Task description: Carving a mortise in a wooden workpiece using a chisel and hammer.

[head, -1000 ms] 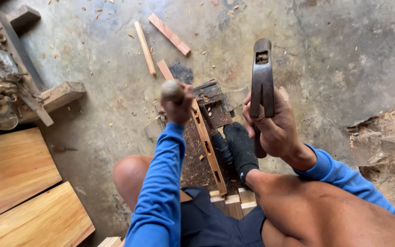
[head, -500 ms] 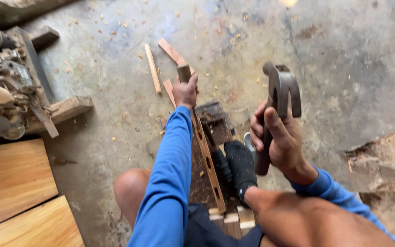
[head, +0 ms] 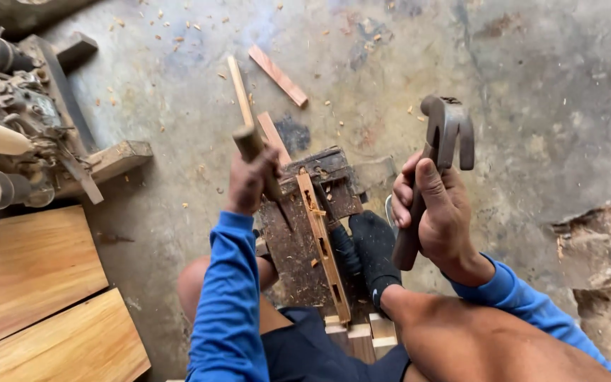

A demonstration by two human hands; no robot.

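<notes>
Dull dark metal hammer [head: 441, 141], worn wooden chisel handle [head: 250, 143], rough concrete floor [head: 532, 85].

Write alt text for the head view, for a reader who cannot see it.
Seen from above, a seated person in blue sleeves raises a claw hammer in the right hand while the left hand holds a wooden-handled chisel over a slotted wood strip on a dark block. A socked foot braces the work on the chip-strewn concrete floor.

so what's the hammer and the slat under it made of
Hammer in the right hand: dark, dull metal claw head, probably steel; handle looks wooden. Slat: pale reddish wood, unfinished, with cut slots. Left hand holds a wooden-handled tool, likely a chisel.
</notes>
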